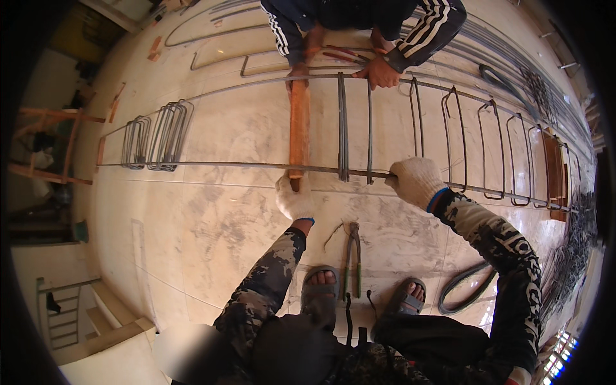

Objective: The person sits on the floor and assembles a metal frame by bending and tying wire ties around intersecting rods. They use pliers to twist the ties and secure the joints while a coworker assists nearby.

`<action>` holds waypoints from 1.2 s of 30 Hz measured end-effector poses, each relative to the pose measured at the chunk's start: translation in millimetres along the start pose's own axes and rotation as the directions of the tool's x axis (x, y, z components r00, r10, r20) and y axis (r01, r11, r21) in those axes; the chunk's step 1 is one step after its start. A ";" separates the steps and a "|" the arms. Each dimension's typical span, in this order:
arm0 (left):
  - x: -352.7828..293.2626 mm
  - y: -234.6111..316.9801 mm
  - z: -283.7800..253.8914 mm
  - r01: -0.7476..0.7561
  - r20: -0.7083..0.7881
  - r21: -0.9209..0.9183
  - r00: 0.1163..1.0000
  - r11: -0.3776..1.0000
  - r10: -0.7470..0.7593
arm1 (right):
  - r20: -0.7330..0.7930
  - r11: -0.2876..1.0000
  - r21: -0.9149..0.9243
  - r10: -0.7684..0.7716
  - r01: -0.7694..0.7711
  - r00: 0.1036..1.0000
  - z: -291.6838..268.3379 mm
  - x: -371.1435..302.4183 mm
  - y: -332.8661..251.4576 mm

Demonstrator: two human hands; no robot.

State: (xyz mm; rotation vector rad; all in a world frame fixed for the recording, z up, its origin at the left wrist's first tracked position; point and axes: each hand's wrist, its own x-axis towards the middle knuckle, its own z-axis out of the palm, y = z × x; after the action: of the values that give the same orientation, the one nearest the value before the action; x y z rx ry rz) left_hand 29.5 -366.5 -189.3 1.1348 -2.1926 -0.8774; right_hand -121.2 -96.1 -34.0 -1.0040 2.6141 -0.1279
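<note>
- In the head view, my left grip (294, 197) is closed round the wooden block (298, 128), its near end under the near bar (256, 165) — seemingly a prop.
- My right grip (416, 181) pinches that bar beside a steel hoop (369, 128), probably to steady it.
- Opposite, a co-worker's hand (383, 72) touches the far bar (324, 76) — likely bracing that side.

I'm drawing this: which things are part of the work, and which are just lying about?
Seemingly in the work:
rods, one in the right hand
hoops
wooden bar, in the left hand

Lying about:
green-handled pincers, perhaps a work tool
lower black coil
</note>
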 end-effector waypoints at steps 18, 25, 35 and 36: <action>135.1 -129.4 -84.4 -0.059 -0.209 0.143 0.974 0.988 0.088 | 0.044 1.000 -0.003 0.010 -0.010 0.999 -16.2 -5.2 -8.5; 174.9 -154.3 -96.5 -0.001 -0.370 -0.023 0.929 1.000 -0.008 | 0.048 0.999 -0.025 -0.023 0.024 0.999 -23.9 -6.8 -14.8; 203.6 -161.5 -112.3 0.077 -0.318 0.114 0.947 0.991 -0.037 | 0.019 0.998 -0.040 -0.043 0.043 0.999 -25.6 -10.6 -13.7; 205.0 -164.7 -111.2 0.058 -0.326 0.149 0.945 0.987 -0.006 | 0.022 0.998 -0.048 -0.038 0.039 0.999 -25.5 -11.3 -14.3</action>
State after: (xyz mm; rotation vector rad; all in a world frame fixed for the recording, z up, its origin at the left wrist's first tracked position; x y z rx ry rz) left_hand 84.0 -646.2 -208.0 1.2912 -1.9995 -0.4922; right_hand -113.0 -100.2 -4.1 -1.0669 2.5911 -0.0637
